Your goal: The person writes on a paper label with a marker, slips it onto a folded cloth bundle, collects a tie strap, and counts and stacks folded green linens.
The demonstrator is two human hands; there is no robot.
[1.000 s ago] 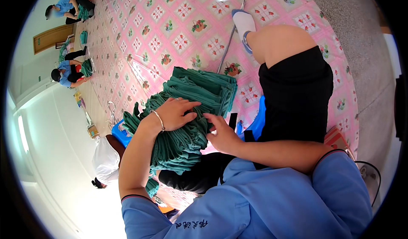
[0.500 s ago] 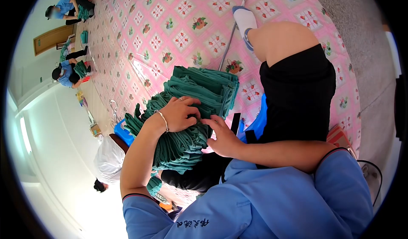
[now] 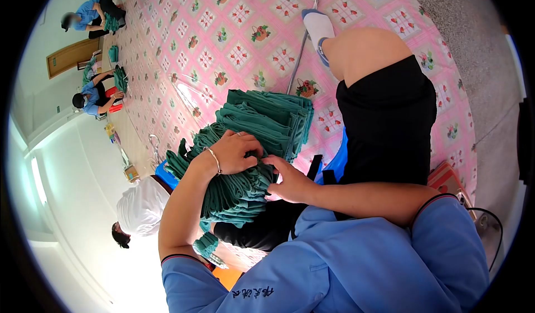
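A thick bundle of folded green cloths (image 3: pixel 234 196) rests on my lap, its many layers packed side by side. Another neat pile of green cloths (image 3: pixel 264 118) adjoins it on the far side. My left hand (image 3: pixel 241 152), with a bracelet and a ring, lies over the bundle, its fingers curled into the fabric. From the right, my right hand (image 3: pixel 291 182) meets it at the bundle's edge, thumb and fingers pinching the cloth. The fingertips of both hands nearly touch, and the exact fold between them is partly hidden.
Pink patterned sheeting (image 3: pixel 239 57) covers the floor ahead, with a thin metal rod (image 3: pixel 298 62) on it near my foot. Blue plastic (image 3: pixel 338 160) shows beside my leg. A person in white (image 3: pixel 142 207) sits close on the left; co-workers in blue (image 3: pixel 91 98) handle green cloths farther away.
My hands stay at nearly the same spot, the right fingertips slightly closer to the left. A distant co-worker's arms now reach out with green cloth. The person in white has shifted a little.
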